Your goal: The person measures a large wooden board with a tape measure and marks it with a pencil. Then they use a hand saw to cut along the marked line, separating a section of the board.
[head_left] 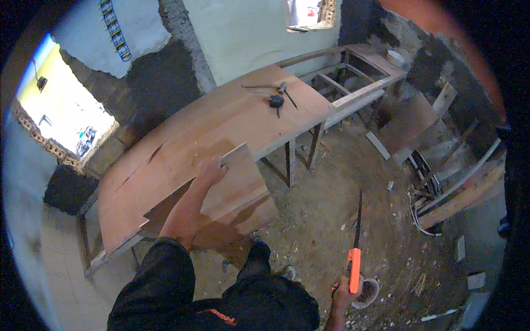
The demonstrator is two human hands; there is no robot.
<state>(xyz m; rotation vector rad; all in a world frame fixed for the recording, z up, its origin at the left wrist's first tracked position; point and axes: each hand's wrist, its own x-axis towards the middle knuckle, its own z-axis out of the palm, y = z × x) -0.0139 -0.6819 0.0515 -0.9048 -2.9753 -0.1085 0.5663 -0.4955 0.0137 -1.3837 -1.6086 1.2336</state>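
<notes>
The left hand [211,172], seemingly curled on the plywood piece [243,186], should steady it; the right hand [343,292] clasps the saw [355,262] at five o'clock.

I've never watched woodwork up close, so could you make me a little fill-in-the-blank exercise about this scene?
1. The right hand holds the saw by its ____ handle (colour).
2. Of the saw and the smaller board, the left hand touches the ____.
3. The small round thing near the tools on the larger board is coloured ____.
4. The sleeve on the left arm is coloured ____.

Missing words: orange; smaller board; black; black.
</notes>
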